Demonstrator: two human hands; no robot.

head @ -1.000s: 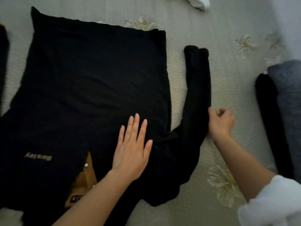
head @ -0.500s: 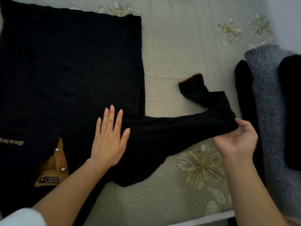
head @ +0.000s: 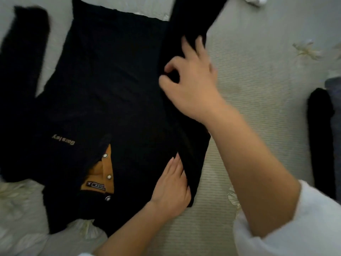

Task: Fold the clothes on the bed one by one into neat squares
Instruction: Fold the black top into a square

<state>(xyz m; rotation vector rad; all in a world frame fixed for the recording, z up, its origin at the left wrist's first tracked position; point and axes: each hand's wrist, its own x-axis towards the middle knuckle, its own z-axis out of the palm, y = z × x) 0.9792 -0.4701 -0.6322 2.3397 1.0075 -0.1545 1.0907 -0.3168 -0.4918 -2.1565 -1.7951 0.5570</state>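
Note:
A black long-sleeved shirt (head: 103, 85) with an orange-lined collar and small snap buttons lies spread on the bed, collar toward me. My left hand (head: 170, 187) presses flat on its right shoulder edge. My right hand (head: 191, 80) pinches the right sleeve (head: 191, 19), which now runs up along the shirt's right side over the body. The other sleeve (head: 24, 43) lies stretched out at the far left.
The bed (head: 258, 89) has a pale ribbed cover with flower prints. A dark folded garment (head: 321, 130) sits at the right edge beside something grey-blue. A white item (head: 256, 0) lies at the top right.
My right hand carried the right sleeve from out on the bed inward and laid it along the shirt's right side. My left hand slid toward the shoulder edge. The camera view shifted.

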